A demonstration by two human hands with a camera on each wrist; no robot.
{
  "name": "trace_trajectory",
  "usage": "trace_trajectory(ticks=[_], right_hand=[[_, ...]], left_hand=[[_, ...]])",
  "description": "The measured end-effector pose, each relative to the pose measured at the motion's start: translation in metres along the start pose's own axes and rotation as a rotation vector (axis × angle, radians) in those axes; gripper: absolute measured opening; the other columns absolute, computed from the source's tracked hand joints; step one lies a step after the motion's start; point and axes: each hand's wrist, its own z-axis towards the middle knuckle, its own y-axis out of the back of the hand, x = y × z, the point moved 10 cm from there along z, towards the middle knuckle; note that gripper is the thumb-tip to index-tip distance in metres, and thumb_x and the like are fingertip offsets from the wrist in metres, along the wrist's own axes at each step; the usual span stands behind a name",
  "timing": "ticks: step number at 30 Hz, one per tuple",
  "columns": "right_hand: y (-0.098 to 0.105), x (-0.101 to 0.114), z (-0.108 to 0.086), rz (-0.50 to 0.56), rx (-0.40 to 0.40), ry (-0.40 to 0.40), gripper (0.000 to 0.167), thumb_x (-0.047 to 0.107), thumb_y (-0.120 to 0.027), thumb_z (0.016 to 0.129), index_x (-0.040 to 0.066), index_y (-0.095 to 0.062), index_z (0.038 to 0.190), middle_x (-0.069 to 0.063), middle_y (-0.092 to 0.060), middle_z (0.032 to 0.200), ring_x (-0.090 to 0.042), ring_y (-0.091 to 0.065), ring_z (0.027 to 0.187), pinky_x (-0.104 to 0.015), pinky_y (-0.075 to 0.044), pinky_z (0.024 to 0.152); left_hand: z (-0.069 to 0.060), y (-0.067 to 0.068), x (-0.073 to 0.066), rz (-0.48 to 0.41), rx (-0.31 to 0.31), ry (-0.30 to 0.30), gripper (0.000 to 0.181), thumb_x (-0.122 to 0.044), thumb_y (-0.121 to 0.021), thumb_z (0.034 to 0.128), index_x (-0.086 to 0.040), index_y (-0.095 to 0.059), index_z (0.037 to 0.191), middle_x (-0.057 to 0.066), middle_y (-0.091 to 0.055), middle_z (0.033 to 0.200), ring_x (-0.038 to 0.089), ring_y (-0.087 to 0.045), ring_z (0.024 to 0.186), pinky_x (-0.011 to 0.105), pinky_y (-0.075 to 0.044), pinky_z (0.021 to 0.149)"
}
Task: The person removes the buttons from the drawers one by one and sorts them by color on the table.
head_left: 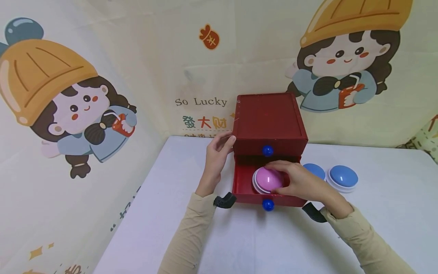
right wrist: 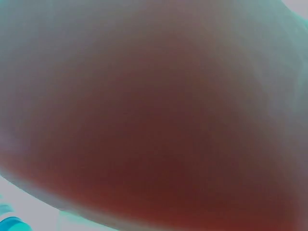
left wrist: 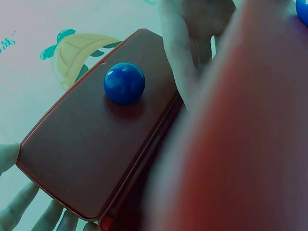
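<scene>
In the centre right of the head view, the right hand (head_left: 301, 180) pinches a round pink thing with a white rim (head_left: 268, 179), its fingers at the top edge and its thumb at the lower right. The pink thing is at the pulled-out lower drawer (head_left: 246, 199) of a red box (head_left: 267, 114); whether it touches the drawer's floor cannot be told. The left hand (head_left: 218, 158), at the frame's middle, rests its loosely extended fingers against the box's left side, thumb near the front edge. Two blue knobs stick out, one on the upper drawer's front (head_left: 268, 151), the other (head_left: 268, 205) on the lower drawer's.

Right of the box, on the white desk (head_left: 393, 190), lies a blue disc with a white base (head_left: 343, 176); just beside it, a second blue disc (head_left: 314, 171) is partly hidden by the right hand. A pale cloth (head_left: 161, 45) with cartoon figures fills the upper frame. Beige sleeves (head_left: 188, 236) enter from below. A blurred reddish surface fills most of the right wrist view.
</scene>
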Motion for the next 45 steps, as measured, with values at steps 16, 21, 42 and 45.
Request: trace_trajectory(ticks=[16,21,42,45], right_hand=[[0.011,0.001,-0.005,-0.008,-0.052,-0.037,0.073,0.015,-0.089,0.071,0.004,-0.057,0.136,-0.016,-0.06,0.134,-0.038,-0.055,0.122,-0.048,-0.059,0.083],[0.016,0.005,-0.009,-0.016,-0.071,-0.046,0.074,0.017,-0.089,0.071,0.006,-0.057,0.136,-0.016,-0.059,0.134,-0.038,-0.055,0.122,-0.047,-0.06,0.082],[0.041,0.015,-0.033,-0.029,-0.142,-0.04,0.071,0.023,-0.089,0.073,0.007,-0.059,0.135,-0.016,-0.058,0.135,-0.037,-0.056,0.119,-0.044,-0.061,0.077],[0.044,0.014,-0.037,-0.038,-0.155,-0.046,0.071,0.02,-0.09,0.072,0.007,-0.059,0.134,-0.015,-0.058,0.134,-0.036,-0.056,0.12,-0.046,-0.061,0.078]], left_hand=[[0.0,0.0,-0.001,0.01,0.004,-0.01,0.039,-0.034,-0.066,0.0954,-0.017,-0.061,0.13,0.004,-0.063,0.129,0.019,-0.063,0.115,0.036,-0.055,0.095],[-0.001,0.001,-0.002,0.01,0.002,-0.009,0.038,-0.032,-0.066,0.0957,-0.017,-0.061,0.13,0.003,-0.064,0.128,0.018,-0.063,0.115,0.035,-0.055,0.095],[-0.001,0.0,-0.001,-0.005,0.002,0.001,0.039,-0.032,-0.067,0.0953,-0.015,-0.062,0.129,0.006,-0.063,0.129,0.019,-0.063,0.115,0.036,-0.055,0.095],[-0.001,-0.001,0.0,-0.006,0.003,0.012,0.04,-0.03,-0.066,0.096,-0.013,-0.06,0.131,0.007,-0.062,0.131,0.019,-0.063,0.116,0.036,-0.055,0.096]])
